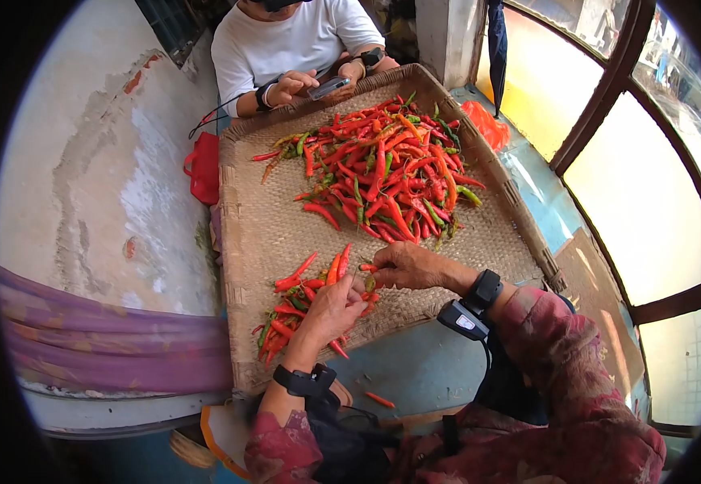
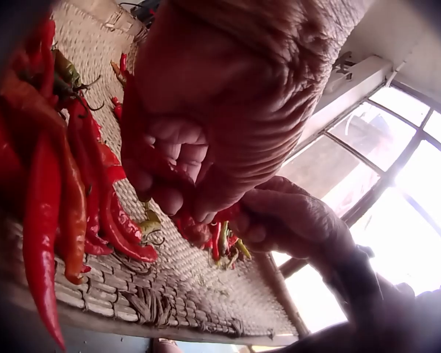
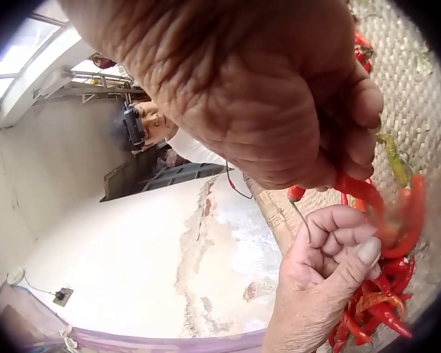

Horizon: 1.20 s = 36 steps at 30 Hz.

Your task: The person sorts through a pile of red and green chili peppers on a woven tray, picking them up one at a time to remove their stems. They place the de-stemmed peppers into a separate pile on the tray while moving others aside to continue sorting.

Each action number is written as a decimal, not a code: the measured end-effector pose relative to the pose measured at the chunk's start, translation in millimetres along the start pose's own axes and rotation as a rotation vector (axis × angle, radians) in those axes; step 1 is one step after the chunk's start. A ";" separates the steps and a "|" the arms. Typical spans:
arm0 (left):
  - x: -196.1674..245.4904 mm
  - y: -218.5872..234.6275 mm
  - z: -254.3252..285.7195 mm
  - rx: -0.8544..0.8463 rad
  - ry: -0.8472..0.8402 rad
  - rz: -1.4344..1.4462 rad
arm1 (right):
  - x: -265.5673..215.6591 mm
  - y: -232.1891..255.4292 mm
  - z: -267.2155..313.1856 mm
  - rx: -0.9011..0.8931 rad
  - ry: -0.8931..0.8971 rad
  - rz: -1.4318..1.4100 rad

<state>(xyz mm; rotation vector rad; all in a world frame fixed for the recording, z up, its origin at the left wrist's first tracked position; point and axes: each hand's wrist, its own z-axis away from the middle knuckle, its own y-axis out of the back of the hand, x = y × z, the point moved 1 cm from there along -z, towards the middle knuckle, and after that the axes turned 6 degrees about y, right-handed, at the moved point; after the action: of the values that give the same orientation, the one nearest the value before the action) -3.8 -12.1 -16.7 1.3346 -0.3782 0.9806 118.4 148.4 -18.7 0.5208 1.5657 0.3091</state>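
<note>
Over the small heap of red peppers (image 1: 286, 309), the left hand (image 1: 332, 310) has curled fingers, with red peppers poking out beyond them. Its palm (image 2: 228, 95) hides much of what it holds in the left wrist view; the right wrist view shows a thin stem at its fingers. Just right of it, the right hand (image 1: 408, 266) pinches a red pepper (image 1: 368, 267) between thumb and fingers. From the right wrist, that hand (image 3: 242, 95) is close above the left hand (image 3: 316, 279), a red pepper (image 3: 359, 193) hanging from its fingertips. Whether the hands touch cannot be told.
A large pile of red and green peppers (image 1: 391, 173) lies in the woven tray (image 1: 257, 206). Across it, a person in a white shirt (image 1: 298, 44) holds a phone (image 1: 328, 88). A red bag (image 1: 203, 168) is at the left, windows at the right. One pepper (image 1: 380, 399) lies below the tray.
</note>
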 end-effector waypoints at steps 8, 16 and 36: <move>10.8 4.6 6.0 -0.135 0.097 -0.066 | 2.3 33.4 -5.5 0.250 -0.249 -0.378; -5.6 -1.5 3.3 -0.078 -0.078 -0.097 | -7.5 18.1 -4.0 -0.311 -0.187 -0.076; -3.0 8.0 -7.8 0.152 -0.057 0.104 | -8.0 1.8 0.4 -0.410 0.060 0.175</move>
<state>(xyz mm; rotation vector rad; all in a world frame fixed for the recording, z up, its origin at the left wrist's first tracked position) -13.8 -6.6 -15.8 1.4949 -0.4263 1.0767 119.0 145.9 -10.8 0.3290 1.4647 0.7667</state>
